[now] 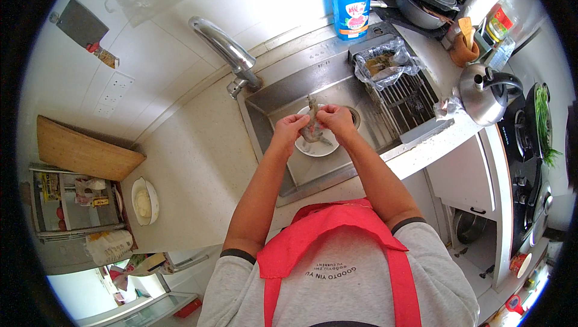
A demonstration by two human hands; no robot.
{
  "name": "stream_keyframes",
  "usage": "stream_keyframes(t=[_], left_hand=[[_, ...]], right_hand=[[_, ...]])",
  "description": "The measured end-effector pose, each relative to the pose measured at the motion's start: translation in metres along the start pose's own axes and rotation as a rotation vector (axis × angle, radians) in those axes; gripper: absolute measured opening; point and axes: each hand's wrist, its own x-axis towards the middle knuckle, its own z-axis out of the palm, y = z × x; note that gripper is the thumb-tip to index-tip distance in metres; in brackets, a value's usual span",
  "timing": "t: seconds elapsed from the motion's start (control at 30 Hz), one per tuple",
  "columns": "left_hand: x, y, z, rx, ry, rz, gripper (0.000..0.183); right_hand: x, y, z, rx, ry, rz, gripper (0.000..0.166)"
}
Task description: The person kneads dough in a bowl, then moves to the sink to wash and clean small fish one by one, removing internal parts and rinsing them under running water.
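Observation:
Over the sink (298,76), a raw grey shrimp (310,134) is held up between both of my hands. My left hand (287,132) pinches it from one side with thumb and fingertips. From the other side, the fingertips of my right hand (337,121) grip it near its upper part. Just below is a white plate (323,151) on the sink floor, with a greyish piece near its rim, perhaps part of a shrimp. My fingers hide some of the shrimp and plate. Beside the plate, the drain (355,118) is partly covered by my right hand.
A plastic-lined container (387,66) with brownish scraps sits on a slatted rack (408,106) across the sink's right side. The chrome faucet (226,47) rises behind. A blue pump bottle (351,9) and a steel kettle (483,94) stand nearby. A white bowl (145,200) rests at left.

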Motion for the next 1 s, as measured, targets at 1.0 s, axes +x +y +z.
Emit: stream_keyframes(t=[1.0], left_hand=[[0.018, -0.029, 0.006, 0.022, 0.191, -0.058, 0.029]], right_hand=[[0.049, -0.023, -0.068, -0.144, -0.508, 0.207, 0.032]])
